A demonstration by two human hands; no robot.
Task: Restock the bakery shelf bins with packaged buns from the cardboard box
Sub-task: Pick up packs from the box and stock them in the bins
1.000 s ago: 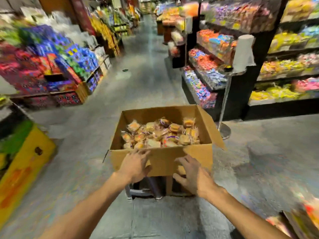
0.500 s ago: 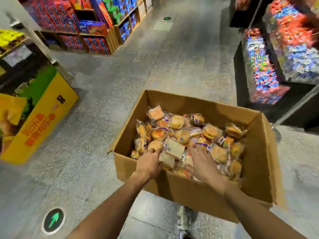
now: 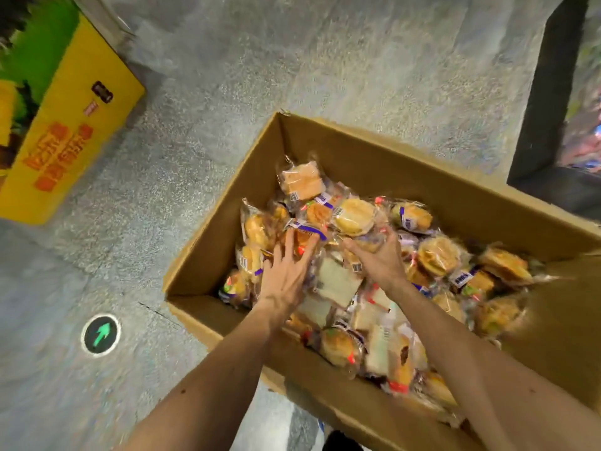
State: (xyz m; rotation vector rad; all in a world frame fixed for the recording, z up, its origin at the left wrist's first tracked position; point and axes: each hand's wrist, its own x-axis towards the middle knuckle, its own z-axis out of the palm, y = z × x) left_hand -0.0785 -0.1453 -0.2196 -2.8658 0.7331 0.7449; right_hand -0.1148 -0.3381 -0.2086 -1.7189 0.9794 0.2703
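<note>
Yellow carton (image 3: 81, 125) and black shelf base (image 3: 549, 102) flank the cardboard box (image 3: 406, 164).

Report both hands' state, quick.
Left hand: open, fingers spread on the packaged buns.
Right hand: fingers curled round a packaged bun.

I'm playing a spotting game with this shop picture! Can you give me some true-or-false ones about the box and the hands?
1. The left hand and the right hand are both inside the box. True.
2. The box is empty. False: it is full of wrapped buns.
3. A green arrow marks the floor. True.
4. The left hand makes a fist. False: its fingers are spread over the buns.
</note>
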